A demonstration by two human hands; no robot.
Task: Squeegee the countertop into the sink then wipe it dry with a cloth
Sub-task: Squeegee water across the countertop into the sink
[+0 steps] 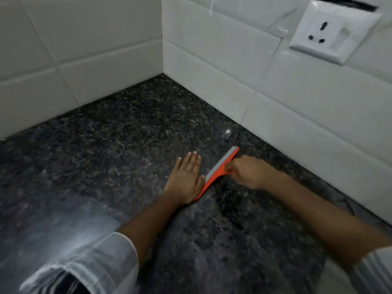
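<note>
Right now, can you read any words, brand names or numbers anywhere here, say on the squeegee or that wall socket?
None can be read.
Orange squeegee: no lettering shows on it.
Wall socket plate: only pin holes and a switch, no legible print.
White tiles and dark countertop: no markings.

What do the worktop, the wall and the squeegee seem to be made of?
Worktop: probably polished granite, dark and speckled, with glossy reflections.
Wall: glazed white ceramic tiles, by their sheen and grout lines.
Squeegee, held in the right hand: orange body, likely plastic; grey blade strip, perhaps rubber, though blur leaves that open.
</note>
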